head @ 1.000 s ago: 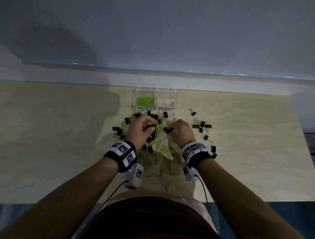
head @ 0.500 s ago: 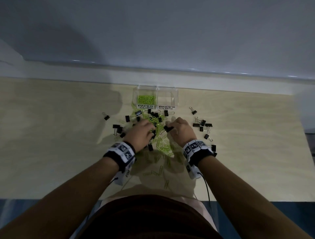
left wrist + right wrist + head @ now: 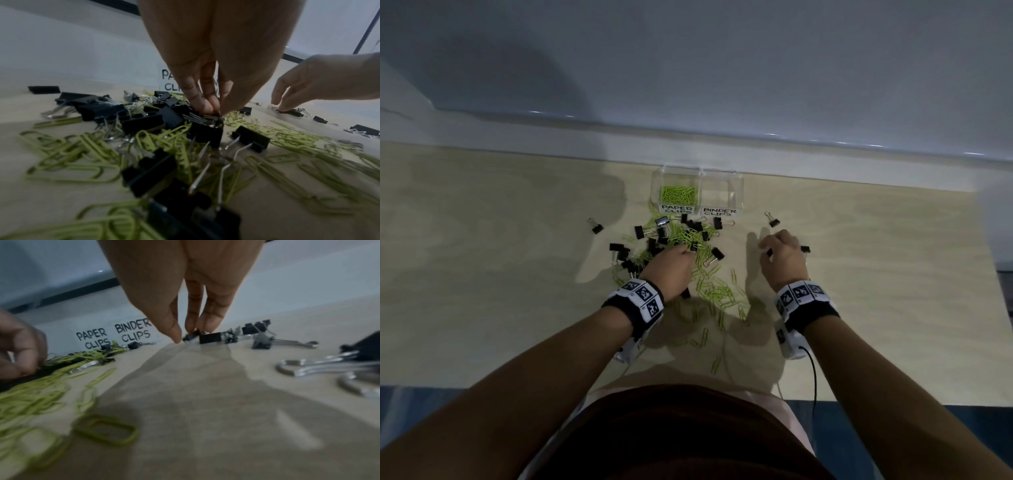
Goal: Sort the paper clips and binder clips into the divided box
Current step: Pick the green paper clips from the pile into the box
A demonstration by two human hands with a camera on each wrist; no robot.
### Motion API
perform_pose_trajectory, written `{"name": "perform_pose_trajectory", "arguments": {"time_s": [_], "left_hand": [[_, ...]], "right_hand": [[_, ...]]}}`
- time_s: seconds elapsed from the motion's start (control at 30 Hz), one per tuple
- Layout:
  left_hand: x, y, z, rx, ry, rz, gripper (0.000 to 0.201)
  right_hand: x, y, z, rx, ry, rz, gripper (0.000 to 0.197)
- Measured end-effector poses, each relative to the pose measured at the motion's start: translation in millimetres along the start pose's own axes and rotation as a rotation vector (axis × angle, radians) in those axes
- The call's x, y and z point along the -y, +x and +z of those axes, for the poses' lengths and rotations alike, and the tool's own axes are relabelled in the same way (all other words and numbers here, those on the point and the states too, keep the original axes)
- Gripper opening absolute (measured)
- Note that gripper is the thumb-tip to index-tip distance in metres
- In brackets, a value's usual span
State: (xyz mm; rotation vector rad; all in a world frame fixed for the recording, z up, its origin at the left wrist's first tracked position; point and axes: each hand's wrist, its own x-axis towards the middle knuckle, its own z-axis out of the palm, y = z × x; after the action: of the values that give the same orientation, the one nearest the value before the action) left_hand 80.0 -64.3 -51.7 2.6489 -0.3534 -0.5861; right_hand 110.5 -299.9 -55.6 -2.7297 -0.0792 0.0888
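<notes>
A clear divided box (image 3: 700, 168) stands at the table's back; its left compartment, labelled PAPER CLIPS, holds green paper clips (image 3: 677, 194), and the right one is labelled BINDER CLIPS. In front lies a mixed pile of green paper clips (image 3: 717, 291) and black binder clips (image 3: 717, 253). My left hand (image 3: 686, 251) is down in the pile, and its fingertips (image 3: 205, 107) pinch the wire handles of a black binder clip (image 3: 205, 131). My right hand (image 3: 765, 248) is right of the pile, with thumb and fingertips (image 3: 191, 327) closed round a small black binder clip (image 3: 190, 337) on the table.
Stray binder clips lie far left (image 3: 596, 226), right of the box (image 3: 773, 221) and beside my right hand (image 3: 804, 249). More paper clips trail toward the table's front edge (image 3: 482, 385). A wall ledge runs behind the box.
My right hand has moved right, away from the pile, to the scattered binder clips. My left hand has lowered into the pile and taken hold of a binder clip.
</notes>
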Motion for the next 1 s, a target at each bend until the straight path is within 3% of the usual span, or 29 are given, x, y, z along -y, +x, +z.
{"name": "perform_pose_trajectory", "arguments": {"time_s": [0.37, 0.5, 0.67, 0.8, 0.9, 1.0], "left_hand": [[1.6, -4.1, 2.1, -0.053, -0.011, -0.103, 0.022], [-0.7, -3.3, -0.1, -0.091, -0.022, -0.135, 0.015], [-3.4, 1.5, -5.0, -0.154, -0.023, -0.193, 0.022], [-5.2, 5.6, -9.7, -0.153, 0.036, -0.237, 0.019], [-5.2, 6.3, -11.3, -0.143, 0.025, -0.249, 0.022], [-3.2, 3.3, -12.8, -0.147, -0.053, -0.242, 0.026]], "right_hand": [[54.3, 8.4, 9.2, 0.432, -0.057, -0.325, 0.036], [50.9, 7.7, 9.3, 0.401, -0.027, -0.338, 0.024], [27.9, 0.6, 1.8, 0.318, -0.012, -0.286, 0.012], [-10.8, -6.6, -5.0, 0.099, -0.019, -0.149, 0.011], [-19.8, -10.6, -6.9, 0.090, -0.130, -0.052, 0.016], [4.1, -7.1, -3.5, 0.081, -0.125, -0.103, 0.015]]}}
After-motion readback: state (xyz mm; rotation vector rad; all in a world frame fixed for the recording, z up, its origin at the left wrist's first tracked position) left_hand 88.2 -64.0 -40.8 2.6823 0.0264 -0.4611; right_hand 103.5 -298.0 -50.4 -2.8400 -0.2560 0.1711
